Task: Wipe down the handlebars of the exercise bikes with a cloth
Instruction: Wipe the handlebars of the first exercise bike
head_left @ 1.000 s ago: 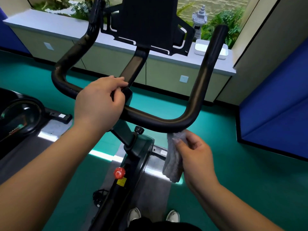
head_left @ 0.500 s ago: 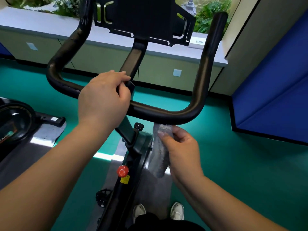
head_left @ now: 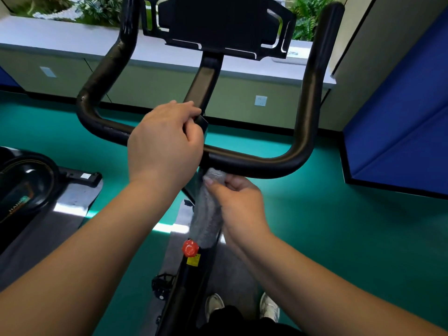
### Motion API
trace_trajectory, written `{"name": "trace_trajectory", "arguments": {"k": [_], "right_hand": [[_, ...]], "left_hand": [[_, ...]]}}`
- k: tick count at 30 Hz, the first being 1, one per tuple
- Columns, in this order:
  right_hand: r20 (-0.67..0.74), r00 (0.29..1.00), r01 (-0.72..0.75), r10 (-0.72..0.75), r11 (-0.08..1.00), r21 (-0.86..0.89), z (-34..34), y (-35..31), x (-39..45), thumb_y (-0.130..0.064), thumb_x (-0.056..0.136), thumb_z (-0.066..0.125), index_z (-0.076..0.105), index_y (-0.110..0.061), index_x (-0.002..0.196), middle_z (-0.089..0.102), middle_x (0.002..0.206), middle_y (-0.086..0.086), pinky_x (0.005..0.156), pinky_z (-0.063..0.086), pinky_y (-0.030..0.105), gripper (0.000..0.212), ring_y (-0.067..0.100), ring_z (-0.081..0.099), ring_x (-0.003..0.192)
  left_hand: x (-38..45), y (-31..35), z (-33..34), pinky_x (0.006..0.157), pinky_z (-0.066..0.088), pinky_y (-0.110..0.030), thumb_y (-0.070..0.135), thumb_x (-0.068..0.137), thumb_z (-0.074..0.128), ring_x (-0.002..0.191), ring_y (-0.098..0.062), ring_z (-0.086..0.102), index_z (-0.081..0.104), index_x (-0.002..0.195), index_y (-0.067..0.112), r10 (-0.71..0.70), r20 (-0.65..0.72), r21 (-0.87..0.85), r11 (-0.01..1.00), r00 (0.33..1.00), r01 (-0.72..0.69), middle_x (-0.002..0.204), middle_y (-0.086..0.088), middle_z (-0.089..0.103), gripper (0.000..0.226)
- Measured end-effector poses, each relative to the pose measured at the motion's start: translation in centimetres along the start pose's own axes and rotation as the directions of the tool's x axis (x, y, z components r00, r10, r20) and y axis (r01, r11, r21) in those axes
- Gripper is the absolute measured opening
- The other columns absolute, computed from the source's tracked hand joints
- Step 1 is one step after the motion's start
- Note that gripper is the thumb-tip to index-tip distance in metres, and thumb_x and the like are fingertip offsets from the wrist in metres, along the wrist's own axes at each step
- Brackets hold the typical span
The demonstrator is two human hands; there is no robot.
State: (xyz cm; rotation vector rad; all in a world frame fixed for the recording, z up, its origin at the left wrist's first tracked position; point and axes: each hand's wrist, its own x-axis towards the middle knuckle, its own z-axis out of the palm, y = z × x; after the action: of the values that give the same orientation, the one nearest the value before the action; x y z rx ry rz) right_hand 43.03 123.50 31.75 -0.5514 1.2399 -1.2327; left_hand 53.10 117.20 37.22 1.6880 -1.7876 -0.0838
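The black U-shaped handlebar point(head_left: 264, 163) of an exercise bike fills the middle of the head view, its two arms rising at left and right. My left hand point(head_left: 164, 144) grips the near crossbar at its centre, beside the stem. My right hand point(head_left: 238, 202) pinches a grey cloth point(head_left: 206, 214) just under the crossbar, right of the stem. The cloth's top touches the bar's underside and the rest hangs down over the bike frame.
A black tablet holder point(head_left: 218, 23) stands above the stem. A red knob point(head_left: 190, 248) sits on the frame below. Another machine point(head_left: 26, 187) is at the left on a grey mat. A low cabinet ledge point(head_left: 60, 40) runs behind, and blue padding point(head_left: 400, 132) is at the right.
My right hand has slid the cloth leftward along the underside of the crossbar, from the right bend toward the stem. My left hand has kept its grip at the centre.
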Motion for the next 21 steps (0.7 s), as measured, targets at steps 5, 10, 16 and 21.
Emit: {"name": "trace_trajectory", "arguments": {"k": [5,10,16,21], "right_hand": [[0.002,1.000,0.014,-0.014,1.000,0.008,1.1,0.4,0.2,-0.005,0.080,0.073,0.074,-0.011,0.093,0.076,0.090,0.004,0.084,0.057,0.040,0.015,0.022,0.072,0.086],[-0.047,0.995,0.086,-0.086,0.996,-0.007,-2.2,-0.3,-0.5,0.000,0.080,0.070,0.072,-0.012,0.085,0.075,0.084,0.003,0.073,0.057,0.030,0.013,0.018,0.071,0.078],[-0.109,0.972,0.191,-0.208,0.970,-0.150,-6.3,-1.5,-0.8,0.005,0.080,0.066,0.071,-0.018,0.075,0.072,0.072,-0.005,0.068,0.053,0.029,0.023,0.010,0.065,0.070],[-0.242,0.933,0.250,-0.268,0.963,-0.106,-9.3,-3.2,0.7,0.007,0.084,0.062,0.071,-0.006,0.103,0.073,0.083,-0.004,0.066,0.050,0.015,0.025,0.005,0.065,0.073]], "left_hand": [[0.0,-0.1,-0.1,0.100,0.040,-0.029,0.022,0.087,0.043,0.125,-0.007,0.049,0.068,0.112,0.028,0.000,-0.001,0.001,1.000,1.000,0.000,0.123,0.014,0.063,0.036],[-0.2,0.2,-0.2,0.101,0.038,-0.028,0.020,0.090,0.044,0.126,-0.007,0.049,0.067,0.114,0.028,0.001,0.012,0.008,1.000,1.000,-0.001,0.124,0.013,0.063,0.034],[-0.2,0.5,-0.4,0.102,0.038,-0.030,0.020,0.091,0.045,0.126,-0.009,0.049,0.067,0.114,0.027,-0.010,0.021,0.015,1.000,1.000,0.009,0.125,0.012,0.063,0.033],[-0.2,0.5,-0.3,0.102,0.037,-0.029,0.019,0.090,0.046,0.126,-0.010,0.049,0.068,0.113,0.026,-0.024,0.008,0.007,1.000,1.000,0.024,0.124,0.011,0.063,0.033]]}}
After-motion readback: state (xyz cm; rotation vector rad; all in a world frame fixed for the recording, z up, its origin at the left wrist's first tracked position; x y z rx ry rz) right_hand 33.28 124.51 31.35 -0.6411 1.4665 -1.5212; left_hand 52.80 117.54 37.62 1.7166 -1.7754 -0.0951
